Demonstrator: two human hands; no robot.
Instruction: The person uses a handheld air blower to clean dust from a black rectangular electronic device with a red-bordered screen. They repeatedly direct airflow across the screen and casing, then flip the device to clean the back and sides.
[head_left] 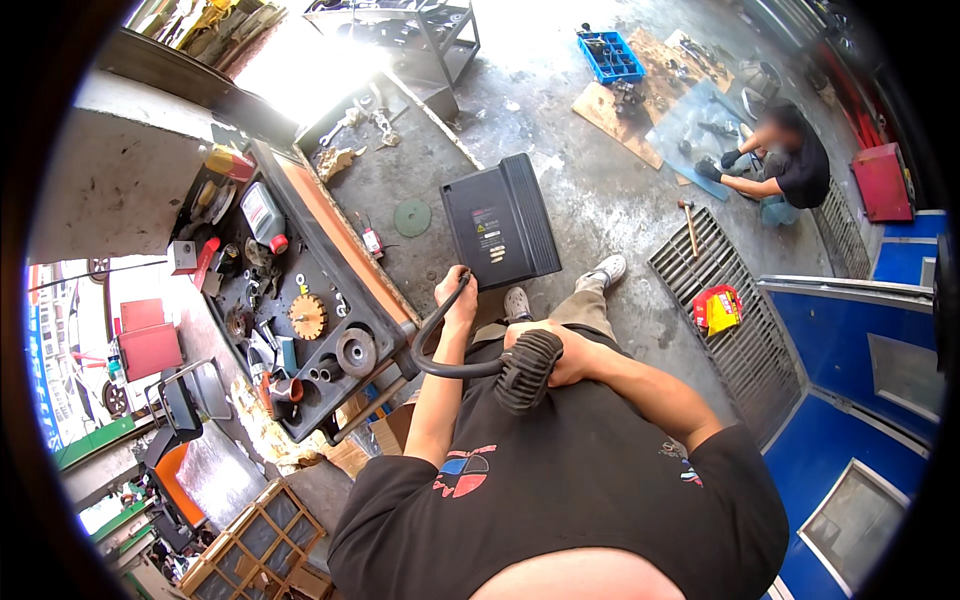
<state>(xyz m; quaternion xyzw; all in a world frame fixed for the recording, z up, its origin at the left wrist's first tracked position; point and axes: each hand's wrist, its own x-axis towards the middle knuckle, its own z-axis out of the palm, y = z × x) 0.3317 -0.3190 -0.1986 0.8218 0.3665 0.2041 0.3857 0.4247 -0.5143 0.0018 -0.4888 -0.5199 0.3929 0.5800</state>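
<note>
My left hand (pixel 455 293) is closed around a thick black cable (pixel 430 345) next to the near left corner of a flat black case (pixel 490 225) with a ribbed side. From there the cable bends down in a loop and runs right, into a bulky black ribbed bundle (pixel 527 372) that looks like coiled cable. My right hand (pixel 568 352) is closed on that bundle in front of my shirt, its fingers partly hidden behind it. Whether the case rests on the floor or on a support, I cannot tell.
To the left stands a black workbench tray (pixel 385 372) with a grey bottle (pixel 263 215), a toothed disc (pixel 308 316) and loose parts. A floor grate (pixel 765 360), a hammer (pixel 688 225) and blue doors (pixel 850 450) are to the right. A person (pixel 790 165) crouches at far right.
</note>
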